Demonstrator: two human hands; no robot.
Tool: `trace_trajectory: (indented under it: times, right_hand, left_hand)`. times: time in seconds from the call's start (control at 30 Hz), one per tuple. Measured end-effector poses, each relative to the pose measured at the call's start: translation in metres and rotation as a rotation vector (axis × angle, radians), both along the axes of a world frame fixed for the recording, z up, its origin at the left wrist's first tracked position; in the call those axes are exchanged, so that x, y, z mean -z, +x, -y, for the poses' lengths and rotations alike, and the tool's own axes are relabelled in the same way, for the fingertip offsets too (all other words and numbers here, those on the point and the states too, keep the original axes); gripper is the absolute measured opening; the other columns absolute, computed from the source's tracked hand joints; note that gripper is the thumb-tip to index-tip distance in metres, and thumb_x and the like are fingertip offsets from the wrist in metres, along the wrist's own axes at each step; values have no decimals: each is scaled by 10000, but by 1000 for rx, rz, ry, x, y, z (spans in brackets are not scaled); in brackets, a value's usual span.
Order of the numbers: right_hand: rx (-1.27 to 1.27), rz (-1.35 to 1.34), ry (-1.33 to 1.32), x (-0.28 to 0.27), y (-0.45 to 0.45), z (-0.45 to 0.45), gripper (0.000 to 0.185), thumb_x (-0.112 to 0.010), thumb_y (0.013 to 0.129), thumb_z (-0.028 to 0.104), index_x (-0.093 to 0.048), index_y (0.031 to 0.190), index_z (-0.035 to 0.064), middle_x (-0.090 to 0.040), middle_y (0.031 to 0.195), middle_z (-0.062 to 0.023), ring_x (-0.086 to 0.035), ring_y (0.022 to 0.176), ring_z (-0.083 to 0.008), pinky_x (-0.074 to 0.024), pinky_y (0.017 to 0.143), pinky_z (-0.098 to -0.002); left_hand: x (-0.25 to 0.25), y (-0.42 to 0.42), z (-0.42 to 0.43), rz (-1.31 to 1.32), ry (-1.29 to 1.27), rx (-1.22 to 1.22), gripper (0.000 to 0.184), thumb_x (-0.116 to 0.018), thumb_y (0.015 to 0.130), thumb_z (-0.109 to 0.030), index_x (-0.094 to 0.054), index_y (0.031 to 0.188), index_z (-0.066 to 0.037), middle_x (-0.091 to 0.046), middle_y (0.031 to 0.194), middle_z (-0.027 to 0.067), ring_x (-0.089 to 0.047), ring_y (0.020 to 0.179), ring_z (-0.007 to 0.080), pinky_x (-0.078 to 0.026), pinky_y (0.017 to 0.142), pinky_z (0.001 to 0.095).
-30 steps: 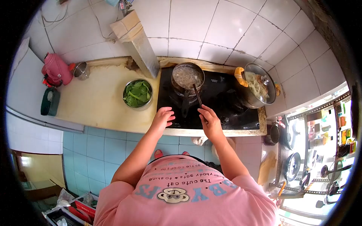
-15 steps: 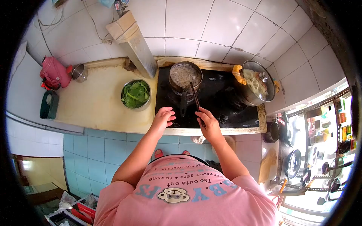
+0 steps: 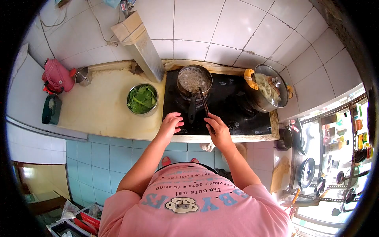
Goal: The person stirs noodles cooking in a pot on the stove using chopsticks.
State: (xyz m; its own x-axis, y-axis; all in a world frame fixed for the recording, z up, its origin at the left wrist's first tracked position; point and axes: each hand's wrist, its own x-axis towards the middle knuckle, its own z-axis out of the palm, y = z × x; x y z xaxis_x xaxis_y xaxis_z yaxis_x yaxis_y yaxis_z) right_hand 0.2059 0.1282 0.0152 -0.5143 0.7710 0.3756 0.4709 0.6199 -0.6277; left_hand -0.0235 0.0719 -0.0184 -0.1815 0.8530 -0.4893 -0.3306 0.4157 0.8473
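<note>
A small saucepan [image 3: 195,92] of bubbling, cloudy liquid with pale strands in it stands on the left burner of the black cooktop [image 3: 227,103]. Its dark handle [image 3: 192,111] points toward me. My right hand [image 3: 218,128] is closed around dark chopsticks [image 3: 203,100], whose tips reach into the near right part of the pan. My left hand [image 3: 170,123] hovers by the front edge, left of the pan handle, with fingers apart and nothing in them. To its upper left, a metal bowl [image 3: 142,114] holds green leaves [image 3: 141,98].
On the right of the cooktop stands a large pot [image 3: 265,104] with a glass lid and orange cloth on its handles. A metal duct [image 3: 152,63] rises behind the bowl. A pink kettle [image 3: 59,76] and metal cup [image 3: 83,76] stand far left. Shelves [image 3: 316,118] with pans are at right.
The bubbling in the saucepan looks different, with more foam and fewer strands showing at the surface. Both hands and the chopsticks stay almost where they were.
</note>
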Motion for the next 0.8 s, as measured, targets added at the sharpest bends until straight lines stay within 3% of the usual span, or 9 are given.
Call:
trace_trajectory:
  times: [0.8]
  right_hand:
    - [-15, 12, -10, -3, 4, 0, 292, -651, 840, 10, -646, 1124, 81, -607, 1237, -162, -637, 1018, -375, -544, 834, -419]
  left_hand:
    - [-6, 5, -2, -18, -8, 18, 339, -501, 951, -249, -516, 1266, -126, -601, 1222, 82, -604, 1052, 193, -475, 861, 359]
